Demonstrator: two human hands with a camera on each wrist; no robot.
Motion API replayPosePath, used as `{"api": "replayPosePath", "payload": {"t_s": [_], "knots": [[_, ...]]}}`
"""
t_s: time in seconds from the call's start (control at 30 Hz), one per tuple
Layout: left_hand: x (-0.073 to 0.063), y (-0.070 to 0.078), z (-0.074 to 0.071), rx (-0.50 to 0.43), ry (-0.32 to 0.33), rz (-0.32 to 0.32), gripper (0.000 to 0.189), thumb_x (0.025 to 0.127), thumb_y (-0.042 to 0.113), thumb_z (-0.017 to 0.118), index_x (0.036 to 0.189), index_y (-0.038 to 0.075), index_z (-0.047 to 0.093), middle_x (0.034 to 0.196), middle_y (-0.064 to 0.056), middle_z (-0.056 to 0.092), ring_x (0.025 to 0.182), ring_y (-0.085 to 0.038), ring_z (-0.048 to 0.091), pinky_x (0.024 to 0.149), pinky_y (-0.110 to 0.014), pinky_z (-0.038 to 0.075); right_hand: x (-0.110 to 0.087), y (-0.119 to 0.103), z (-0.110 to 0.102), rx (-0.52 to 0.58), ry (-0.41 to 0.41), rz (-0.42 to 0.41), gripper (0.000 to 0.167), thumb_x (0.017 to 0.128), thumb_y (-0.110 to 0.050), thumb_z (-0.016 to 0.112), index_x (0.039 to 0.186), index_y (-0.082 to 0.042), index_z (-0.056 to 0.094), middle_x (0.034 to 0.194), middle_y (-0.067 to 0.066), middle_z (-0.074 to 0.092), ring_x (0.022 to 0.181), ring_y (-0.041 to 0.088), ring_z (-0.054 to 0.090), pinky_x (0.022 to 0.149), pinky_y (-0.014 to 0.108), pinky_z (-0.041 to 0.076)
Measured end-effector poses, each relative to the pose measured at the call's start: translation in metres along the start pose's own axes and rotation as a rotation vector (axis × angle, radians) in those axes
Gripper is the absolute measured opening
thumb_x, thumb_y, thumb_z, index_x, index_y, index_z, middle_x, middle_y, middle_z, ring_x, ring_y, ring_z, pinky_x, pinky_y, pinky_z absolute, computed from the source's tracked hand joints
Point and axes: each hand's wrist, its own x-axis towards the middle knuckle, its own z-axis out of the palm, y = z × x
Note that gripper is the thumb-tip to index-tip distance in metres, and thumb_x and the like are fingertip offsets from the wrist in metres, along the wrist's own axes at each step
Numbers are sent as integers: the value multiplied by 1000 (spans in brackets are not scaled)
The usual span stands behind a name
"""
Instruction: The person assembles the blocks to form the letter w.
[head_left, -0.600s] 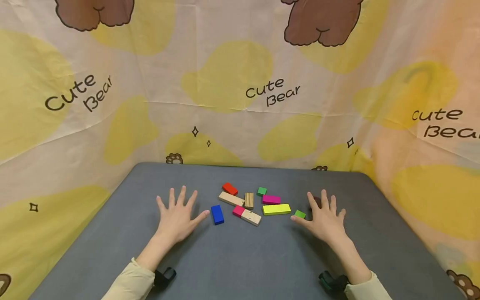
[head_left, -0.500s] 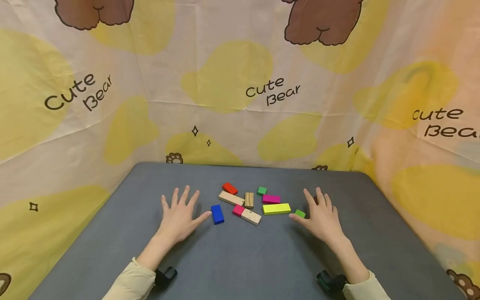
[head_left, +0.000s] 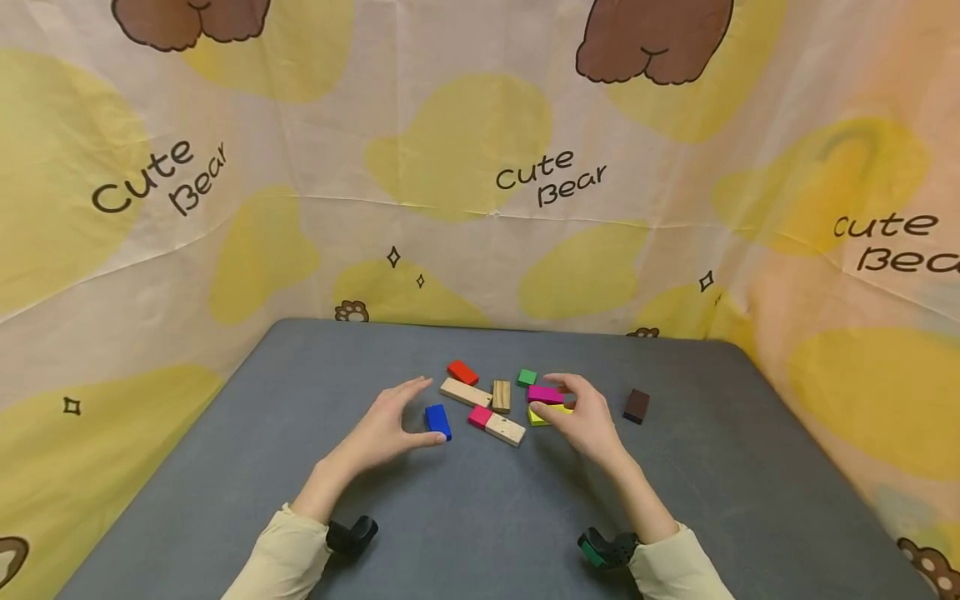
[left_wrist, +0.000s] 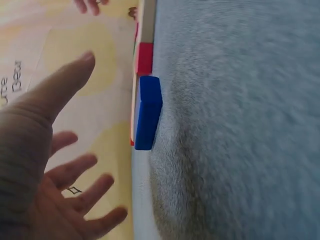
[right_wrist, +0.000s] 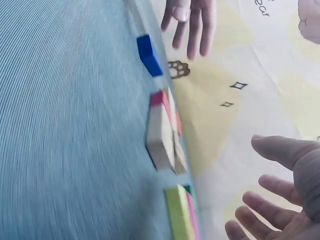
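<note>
My left hand (head_left: 384, 427) hovers beside the blue block (head_left: 438, 423), thumb and fingers spread apart around it; the left wrist view shows a gap between thumb and block. Over the yellow block (head_left: 538, 416) and the magenta block (head_left: 546, 394) hovers my right hand (head_left: 588, 419), its fingers bent loosely with nothing held. Part of the yellow block is hidden by that hand, and the light green block is out of sight behind it. Between the hands lie a pink block (head_left: 480, 417), a pale wooden block (head_left: 506, 429), a longer pale block (head_left: 463, 392) and a striped wooden block (head_left: 501, 397).
A red block (head_left: 462, 372) and a green block (head_left: 527, 377) lie at the far side of the group. Off to the right is a dark brown block (head_left: 636, 406). Everything lies on a grey table (head_left: 480, 517), with a printed cloth (head_left: 450, 167) hanging behind.
Both hands have moved inward and turned, their fingers less spread. The right hand has come left over the yellow block, uncovering the dark brown block and covering the light green one.
</note>
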Motion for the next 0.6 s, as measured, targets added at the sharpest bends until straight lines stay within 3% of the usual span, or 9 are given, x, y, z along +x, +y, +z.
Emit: {"api": "replayPosePath", "payload": {"t_s": [0.13,0.33,0.6], "knots": [[6,-9,0,-132,-80,-27,86,75,51,83,147,18,49,142,-10,50,129,-32,45,102,-59,38,8,0,21,134,-34,48,47,83,-23,82,123,-6,66,115,16,65,102,30,62,78,39,56],[19,-25,-2,-340,-170,-18,61,89,35,75,141,12,54,136,-11,57,121,-32,53,99,-54,43,19,-1,39,187,-67,68,35,85,-17,80,115,-4,70,113,11,67,98,24,62,79,39,54],[34,-42,1,-387,-245,19,51,90,15,74,138,10,58,133,-8,59,119,-30,54,99,-50,45,38,-1,52,286,-88,89,26,84,-5,78,109,0,71,102,9,69,88,24,63,73,33,54]]}}
